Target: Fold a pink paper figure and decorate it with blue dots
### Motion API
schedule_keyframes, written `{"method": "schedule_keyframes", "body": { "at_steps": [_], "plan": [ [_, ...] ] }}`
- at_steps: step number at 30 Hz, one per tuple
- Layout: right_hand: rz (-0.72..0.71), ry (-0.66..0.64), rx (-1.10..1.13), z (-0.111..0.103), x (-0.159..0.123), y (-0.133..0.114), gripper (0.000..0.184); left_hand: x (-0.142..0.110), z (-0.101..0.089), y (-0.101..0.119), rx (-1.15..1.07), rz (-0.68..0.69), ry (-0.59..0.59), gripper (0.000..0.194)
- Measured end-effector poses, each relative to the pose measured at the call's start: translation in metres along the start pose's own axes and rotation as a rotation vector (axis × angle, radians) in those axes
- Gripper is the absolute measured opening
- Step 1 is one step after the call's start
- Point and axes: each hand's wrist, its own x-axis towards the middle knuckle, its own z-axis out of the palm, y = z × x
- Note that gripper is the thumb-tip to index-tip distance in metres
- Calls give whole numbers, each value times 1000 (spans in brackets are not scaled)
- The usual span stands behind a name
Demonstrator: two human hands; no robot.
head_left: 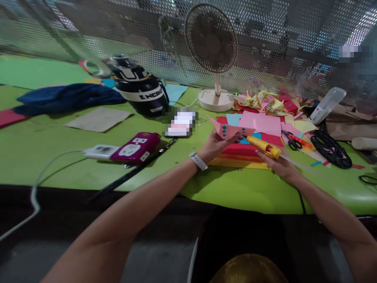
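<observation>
In the head view, my left hand [217, 144], with a pale watch band at the wrist, grips a folded pink paper piece [228, 132] marked with small blue diamonds. My right hand [278, 163] is closed round a yellow glue gun [263, 147], and a whitish glue stick trails from its rear. The gun's front end points left, close to the pink piece but apart from it. Beneath both hands lie stacked sheets of red paper [240, 148] and orange paper [235, 161]. A flat pink sheet [260, 122] rests just behind them.
A white fan [216, 100] stands at the back beside a heap of folded paper pieces [268, 101]. Scissors [293, 144] and a black palette-like tray [331, 149] lie right. Leftward are a phone [181, 124], a magenta power strip [136, 148], a black bottle [141, 92] and dark blue cloth [70, 98].
</observation>
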Motion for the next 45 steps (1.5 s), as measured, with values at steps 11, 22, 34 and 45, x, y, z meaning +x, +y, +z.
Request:
{"method": "schedule_keyframes", "body": {
  "at_steps": [11,22,34,45],
  "plan": [
    [-139,282,-240,-52,8,-10,43,13,-16,0,-65,-77,138,41],
    [294,385,-803,-150,-6,84,52,20,-19,-4,-146,-93,150,37],
    [337,262,-934,-212,-51,124,46,25,-21,-7,-183,-121,188,32],
    [-48,-1,-643,-75,-39,28,39,27,-25,-11,-232,-137,190,39]
  ]
}}
